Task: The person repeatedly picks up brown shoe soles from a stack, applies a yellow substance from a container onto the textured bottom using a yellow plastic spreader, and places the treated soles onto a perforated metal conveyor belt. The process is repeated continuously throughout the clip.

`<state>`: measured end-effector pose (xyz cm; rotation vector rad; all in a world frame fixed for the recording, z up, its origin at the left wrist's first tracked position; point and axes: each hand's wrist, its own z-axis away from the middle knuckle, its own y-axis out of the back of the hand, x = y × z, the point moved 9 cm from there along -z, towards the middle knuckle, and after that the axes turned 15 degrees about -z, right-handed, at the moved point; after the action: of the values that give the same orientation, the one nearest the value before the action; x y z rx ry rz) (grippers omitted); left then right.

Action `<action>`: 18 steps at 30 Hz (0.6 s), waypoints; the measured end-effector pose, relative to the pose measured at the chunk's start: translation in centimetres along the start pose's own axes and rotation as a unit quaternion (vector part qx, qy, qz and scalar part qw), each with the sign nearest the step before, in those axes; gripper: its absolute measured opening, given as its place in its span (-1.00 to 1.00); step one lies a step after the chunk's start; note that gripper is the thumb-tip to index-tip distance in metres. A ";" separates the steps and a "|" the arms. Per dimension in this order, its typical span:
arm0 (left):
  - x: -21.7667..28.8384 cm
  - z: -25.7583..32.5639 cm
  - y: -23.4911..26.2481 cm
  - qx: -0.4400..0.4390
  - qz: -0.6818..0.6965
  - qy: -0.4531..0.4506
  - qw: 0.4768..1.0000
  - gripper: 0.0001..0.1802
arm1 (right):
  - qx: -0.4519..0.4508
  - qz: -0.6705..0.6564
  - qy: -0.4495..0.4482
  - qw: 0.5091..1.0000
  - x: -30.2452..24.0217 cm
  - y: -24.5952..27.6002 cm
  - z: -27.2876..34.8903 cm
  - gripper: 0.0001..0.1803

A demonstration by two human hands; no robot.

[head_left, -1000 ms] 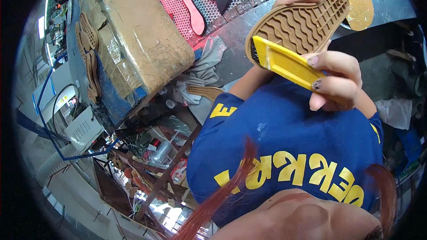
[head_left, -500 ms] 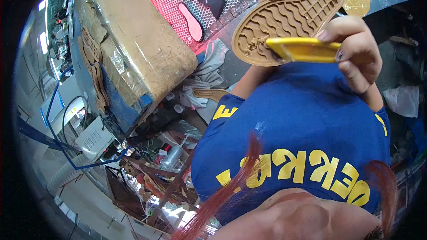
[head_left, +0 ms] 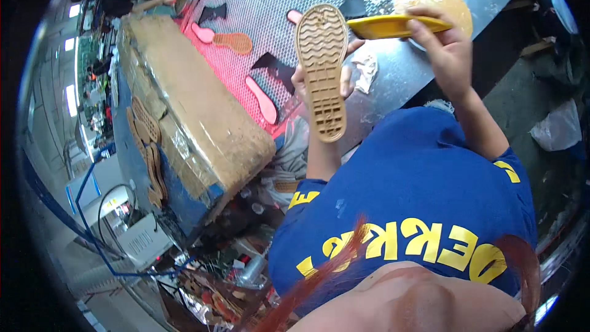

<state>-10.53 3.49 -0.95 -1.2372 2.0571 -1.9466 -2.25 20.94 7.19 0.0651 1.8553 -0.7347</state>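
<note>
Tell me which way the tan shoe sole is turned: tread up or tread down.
Tread up: the tan shoe sole shows its wavy ridges to the camera, held from behind by the left hand.

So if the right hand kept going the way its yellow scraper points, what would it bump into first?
Most likely the tan shoe sole in the left hand. The right hand aims the yellow scraper left, its tip close to the sole's upper edge. Depth is unclear, so it could pass just behind.

The person wears a blue T-shirt (head_left: 424,203) with short sleeves; big yellow letters (head_left: 424,243) run across its front; a yellow mark (head_left: 509,172) sits on the right sleeve; both forearms are bare; strands of reddish hair (head_left: 326,264) hang down over the shirt.
</note>
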 end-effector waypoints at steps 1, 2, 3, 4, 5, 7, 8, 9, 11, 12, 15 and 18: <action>-0.2 0.0 -0.8 0.001 0.025 0.017 1.000 -0.03 | -0.048 0.084 0.098 0.990 -1.3 -1.4 -0.2 -0.79; -0.5 -0.1 -1.5 0.003 0.050 0.034 0.998 -0.02 | -0.095 0.168 0.193 0.962 -2.1 -2.7 -0.3 -0.79; -0.9 0.2 -2.0 0.003 0.067 0.048 0.997 -0.02 | -0.125 0.212 0.236 0.940 -2.0 -3.8 -0.6 -0.77; -0.9 0.2 -2.4 -0.002 0.059 0.048 0.997 -0.03 | -0.151 0.258 0.278 0.913 -1.9 -4.8 -0.7 -0.74; -1.0 0.2 -2.9 -0.007 0.050 0.048 0.998 -0.03 | -0.169 0.287 0.286 0.899 -1.7 -5.5 -0.4 -0.66; -0.9 0.9 -2.1 0.032 -0.047 0.021 0.998 -0.14 | -0.178 0.277 0.278 0.902 -0.3 -6.6 1.3 -0.64; -1.1 1.1 -1.4 0.064 -0.061 0.033 0.995 -0.14 | -0.191 0.272 0.287 0.899 -0.3 -7.5 2.7 -0.64; -1.3 1.5 -0.8 0.100 -0.073 0.041 0.991 -0.15 | -0.209 0.259 0.281 0.900 -0.5 -8.2 4.1 -0.65; -1.8 1.9 -0.5 0.114 -0.035 0.057 0.991 -0.10 | -0.244 0.223 0.253 0.909 -0.4 -8.3 5.0 -0.63; -2.1 2.3 -0.3 0.122 -0.015 0.062 0.990 -0.08 | -0.261 0.207 0.224 0.916 0.3 -7.4 3.9 -0.70; -2.8 1.7 -2.9 0.079 0.005 0.082 0.993 -0.11 | -0.122 0.164 0.122 0.971 1.3 -3.0 -0.7 -0.79; -3.3 2.9 -0.3 0.129 -0.040 0.077 0.988 -0.14 | -0.155 0.201 0.188 0.949 1.6 -4.6 1.4 -0.72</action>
<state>-6.60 3.04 -2.85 -1.1621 1.7641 -2.3227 -3.52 16.03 7.63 0.3916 2.2062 -0.1441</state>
